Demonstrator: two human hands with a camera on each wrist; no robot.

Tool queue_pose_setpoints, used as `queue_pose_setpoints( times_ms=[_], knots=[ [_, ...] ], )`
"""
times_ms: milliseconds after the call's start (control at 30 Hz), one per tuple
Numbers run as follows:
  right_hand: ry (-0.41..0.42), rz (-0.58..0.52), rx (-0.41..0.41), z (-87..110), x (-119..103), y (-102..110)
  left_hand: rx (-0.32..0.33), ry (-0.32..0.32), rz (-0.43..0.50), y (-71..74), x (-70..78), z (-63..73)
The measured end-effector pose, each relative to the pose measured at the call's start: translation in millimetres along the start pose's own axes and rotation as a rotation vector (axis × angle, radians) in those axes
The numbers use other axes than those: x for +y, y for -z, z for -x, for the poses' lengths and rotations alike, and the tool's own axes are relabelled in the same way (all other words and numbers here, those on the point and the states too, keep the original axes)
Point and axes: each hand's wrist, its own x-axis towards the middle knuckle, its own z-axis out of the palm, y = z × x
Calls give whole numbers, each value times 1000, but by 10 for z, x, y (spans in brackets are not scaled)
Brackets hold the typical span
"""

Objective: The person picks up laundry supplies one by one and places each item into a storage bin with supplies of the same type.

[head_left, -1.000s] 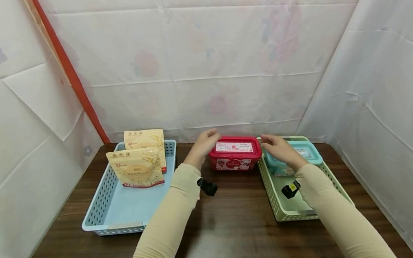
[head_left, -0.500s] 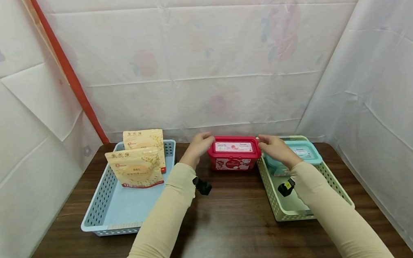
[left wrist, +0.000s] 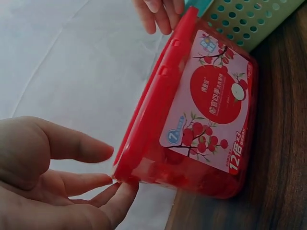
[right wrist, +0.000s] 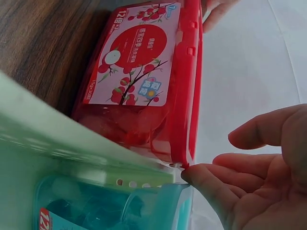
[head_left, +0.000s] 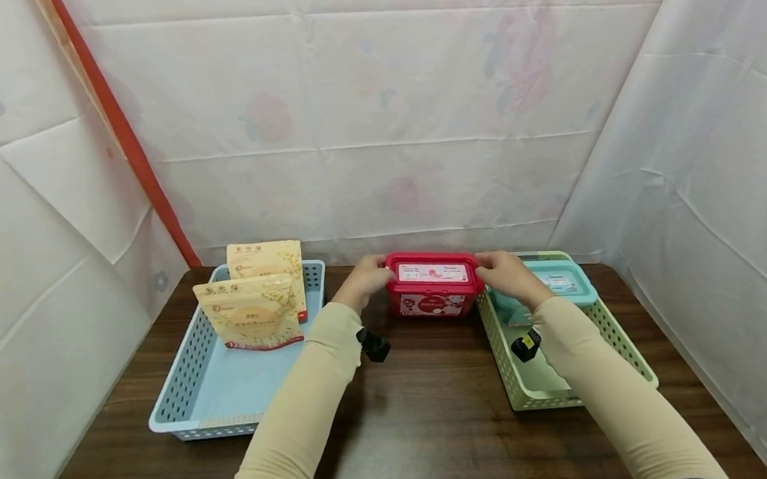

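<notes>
A red plastic tub with a pink label and a printed lid stands on the table between my two hands. My left hand is at its left end. In the left wrist view the fingertips touch the tub just under the lid rim, while the thumb is held apart from it. At the opposite end, my right hand has a fingertip against the lid's corner in the right wrist view, its thumb also apart. Both hands have their fingers extended. The right hand is above the back of a green basket, beside a teal-lidded tub.
On the left sits a blue basket with two yellow pouches standing in it, one front pouch and one back pouch. The green basket stands close against the red tub's right side. A white sheet hangs behind the dark wooden table.
Both hands have come down a little at the red tub's ends; the left hand has shifted from above the lid to beside it. The tub stays in place.
</notes>
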Motion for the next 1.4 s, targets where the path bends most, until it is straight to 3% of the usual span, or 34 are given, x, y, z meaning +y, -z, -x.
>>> queue_pose_setpoints(
  times_ms=[200, 467, 800, 1133, 1400],
  knots=[
    [5, 17, 11, -11, 10, -7, -4, -24, -1, -12, -36, -10],
    [37, 50, 18, 8, 3, -11, -22, -53, -186, 62, 3, 108],
    [19, 42, 12, 45, -41, -60, -138, -80, -305, 265, 17, 248],
    [34, 18, -28, 134, -69, -74, -174, -121, -528, 393, 63, 460],
    [31, -35, -80, 212, -46, -75, -167, -108, -521, 448, 6, 531]
  ],
)
